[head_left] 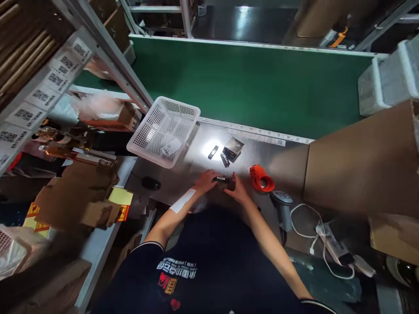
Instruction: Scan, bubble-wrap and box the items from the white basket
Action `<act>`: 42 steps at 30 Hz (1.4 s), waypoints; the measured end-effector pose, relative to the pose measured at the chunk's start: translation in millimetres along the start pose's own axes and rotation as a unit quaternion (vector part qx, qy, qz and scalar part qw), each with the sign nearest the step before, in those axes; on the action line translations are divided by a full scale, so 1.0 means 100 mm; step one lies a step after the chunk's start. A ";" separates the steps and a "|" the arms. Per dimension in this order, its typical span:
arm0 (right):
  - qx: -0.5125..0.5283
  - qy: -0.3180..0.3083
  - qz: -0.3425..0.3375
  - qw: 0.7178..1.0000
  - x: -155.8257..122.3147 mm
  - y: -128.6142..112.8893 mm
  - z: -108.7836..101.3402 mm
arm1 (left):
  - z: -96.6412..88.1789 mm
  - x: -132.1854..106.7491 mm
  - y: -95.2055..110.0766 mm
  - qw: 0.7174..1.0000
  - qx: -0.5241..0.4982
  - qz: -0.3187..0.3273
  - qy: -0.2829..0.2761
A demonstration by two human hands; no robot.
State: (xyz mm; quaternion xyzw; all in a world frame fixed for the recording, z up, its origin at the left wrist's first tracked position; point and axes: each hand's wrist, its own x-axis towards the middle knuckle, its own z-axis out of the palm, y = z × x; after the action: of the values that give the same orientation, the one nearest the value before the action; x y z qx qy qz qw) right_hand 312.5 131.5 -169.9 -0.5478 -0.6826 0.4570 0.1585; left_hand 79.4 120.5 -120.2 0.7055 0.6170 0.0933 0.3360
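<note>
My left hand (pixel 206 181) grips the left end of a small dark box (pixel 221 179) with a pale label strip, low over the metal bench. At the box's other end is my right hand (pixel 238 190), its thumb and forefinger spread apart; whether a fingertip touches the box is unclear. Just beyond lie a small black flat piece with a pale patch (pixel 213 152), a black piece with white print (pixel 225 159) and a dark box with a shiny top (pixel 234 147). An orange tape dispenser (pixel 262 179) rests to the right of my right hand.
A white perforated basket (pixel 144 153) stands at the bench's left, by a black computer mouse (pixel 151 183). A grey barcode scanner (pixel 282 205) and a white-cabled power strip (pixel 333 244) are at right, near a large cardboard box (pixel 356 161). Behind runs a green conveyor belt (pixel 248 83).
</note>
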 end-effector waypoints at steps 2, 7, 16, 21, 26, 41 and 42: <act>0.037 0.013 0.022 0.999 -0.05 0.06 -0.03 | 0.11 0.05 0.05 1.000 -0.005 0.006 -0.010; 0.057 0.031 0.043 0.997 -0.08 0.05 -0.03 | 0.12 0.07 0.02 1.000 -0.026 0.001 -0.003; 0.023 0.033 0.087 0.995 0.01 -0.13 0.00 | 0.11 -0.08 -0.03 0.983 -0.149 -0.105 0.014; -0.001 0.027 0.083 0.996 0.10 -0.19 -0.07 | 0.14 -0.06 0.03 0.979 -0.164 -0.113 0.032; -0.014 0.021 0.079 0.997 0.11 -0.20 -0.09 | 0.10 -0.09 0.03 0.979 -0.148 -0.133 0.042; -0.226 -0.052 -0.064 0.971 -0.20 -0.30 -0.18 | 0.13 -0.86 -0.38 0.984 0.022 -0.159 0.079; -0.243 -0.071 -0.089 0.963 -0.11 -0.38 -0.13 | 0.14 -0.89 -0.39 0.985 0.033 -0.152 0.074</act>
State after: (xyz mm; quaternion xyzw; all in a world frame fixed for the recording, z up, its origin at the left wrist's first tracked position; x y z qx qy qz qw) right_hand 302.9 128.1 -129.0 -0.4735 -0.8284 0.2991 0.0120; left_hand 36.2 32.8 -128.4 0.6056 0.7426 0.0727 0.2767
